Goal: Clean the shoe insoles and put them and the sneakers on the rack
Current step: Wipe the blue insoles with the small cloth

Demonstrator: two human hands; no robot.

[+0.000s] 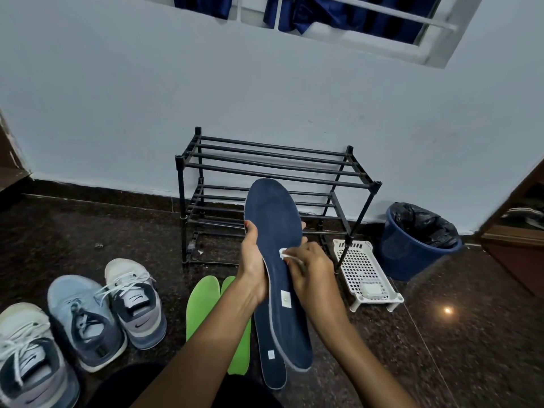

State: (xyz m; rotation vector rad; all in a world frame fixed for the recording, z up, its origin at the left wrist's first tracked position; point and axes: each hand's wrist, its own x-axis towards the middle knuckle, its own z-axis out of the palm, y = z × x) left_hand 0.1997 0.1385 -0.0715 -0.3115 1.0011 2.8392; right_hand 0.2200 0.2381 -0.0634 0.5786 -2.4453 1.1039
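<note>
- L hand grips a long dark blue foam insole by its left edge, approx. mid-length. Thumb lies on the top face; fingertips curl round from behind & show at the right edge.
- The insole is held off the floor, toe end up & away, in front of the rack's lower tier. Heel end sits low, toward the person.
- R hand pinches a small white wipe w/ curled fingers, pressed on the insole's top face near its right edge.
- A second dark blue insole lies flat on the dark speckled stone floor, partly under the held one's heel.
- Two bright green insoles lie side by side on the floor just left of it. The right one is partly hidden by the L forearm.
- Black two-tier tube shoe rack stands against the pale wall.
- Three sneakers sit on the floor at left:
  - a white-and-grey lace-up sneaker
  - a light blue sneaker close beside it
  - another white-and-grey sneaker in the bottom-left corner, cut by the frame edge
- White perforated plastic tray is on the floor by the rack's right legs, w/ a small white object inside; can't tell what it is.
- Blue plastic bin w/ black liner stands just right of the tray.
</note>
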